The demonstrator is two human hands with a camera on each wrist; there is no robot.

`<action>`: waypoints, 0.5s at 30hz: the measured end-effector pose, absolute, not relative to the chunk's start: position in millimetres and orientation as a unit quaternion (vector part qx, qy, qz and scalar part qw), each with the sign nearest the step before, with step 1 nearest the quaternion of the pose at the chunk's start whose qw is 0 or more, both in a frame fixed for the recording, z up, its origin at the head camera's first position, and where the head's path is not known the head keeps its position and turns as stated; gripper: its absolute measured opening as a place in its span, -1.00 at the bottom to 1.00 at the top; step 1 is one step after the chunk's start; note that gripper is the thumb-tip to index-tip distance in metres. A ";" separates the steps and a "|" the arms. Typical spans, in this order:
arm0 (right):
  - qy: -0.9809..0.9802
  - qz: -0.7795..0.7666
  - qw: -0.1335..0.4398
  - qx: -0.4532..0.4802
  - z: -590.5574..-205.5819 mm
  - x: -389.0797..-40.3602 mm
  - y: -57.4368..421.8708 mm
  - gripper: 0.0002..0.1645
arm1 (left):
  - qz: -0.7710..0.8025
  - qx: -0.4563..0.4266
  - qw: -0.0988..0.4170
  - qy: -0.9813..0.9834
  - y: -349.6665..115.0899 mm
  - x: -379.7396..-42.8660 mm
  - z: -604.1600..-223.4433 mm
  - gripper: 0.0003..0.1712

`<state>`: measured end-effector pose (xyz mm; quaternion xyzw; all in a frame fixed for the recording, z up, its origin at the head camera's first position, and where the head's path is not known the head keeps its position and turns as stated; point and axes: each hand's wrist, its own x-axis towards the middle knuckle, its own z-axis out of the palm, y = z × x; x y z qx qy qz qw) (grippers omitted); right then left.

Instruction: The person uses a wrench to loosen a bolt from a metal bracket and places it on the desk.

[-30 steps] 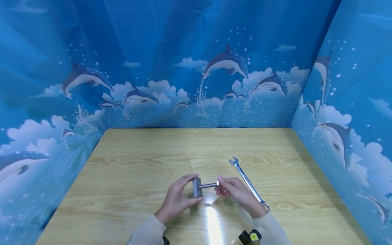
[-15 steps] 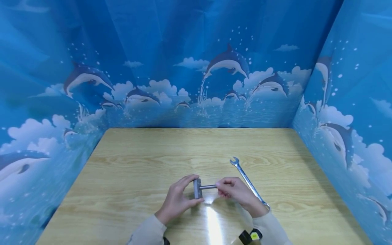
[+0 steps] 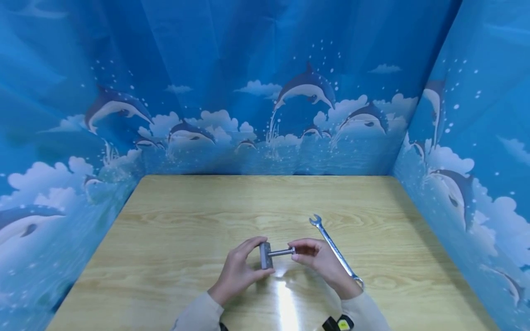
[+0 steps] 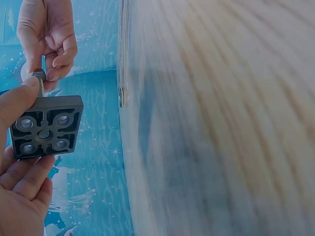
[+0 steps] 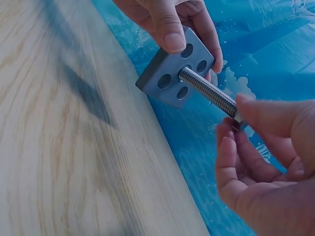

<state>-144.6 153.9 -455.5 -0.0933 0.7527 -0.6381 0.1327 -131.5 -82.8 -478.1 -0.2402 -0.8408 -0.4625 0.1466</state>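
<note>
My left hand (image 3: 240,266) grips a square grey metal plate (image 5: 165,73) by its edges, thumb on one side and fingers on the other. The plate has a hole near each corner. A threaded bolt (image 5: 209,91) sticks out of the plate's centre toward my right hand (image 3: 320,259). In the left wrist view the centre hole of the recessed face is filled by the bolt's end. My right thumb and fingertips pinch the bolt's hex head (image 4: 39,74), which they partly cover in the right wrist view. Both hands hold the assembly above the table.
A silver combination wrench (image 3: 336,248) lies slanted on the wood-grain table (image 3: 198,211), just beyond my right hand, its ring end near the wrist. Blue dolphin-print sheeting (image 3: 232,82) stands around the table's back and sides.
My right fingers have shifted their hold around the bolt head, with the thumb drawn back and lower. The left hand and plate stay nearly in place; the wrench lies as before.
</note>
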 end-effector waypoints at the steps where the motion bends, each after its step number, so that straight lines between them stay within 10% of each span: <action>1: 0.752 -0.638 0.134 -0.095 -455.9 -144.7 154.1 -0.50 | -0.462 -0.239 0.146 -0.842 -83.0 -131.3 -478.4 -0.12; 15: 0.716 -0.653 0.232 -0.084 -463.1 -148.3 153.5 -0.30 | -0.461 -0.233 0.144 -0.844 -83.5 -130.1 -479.8 -0.12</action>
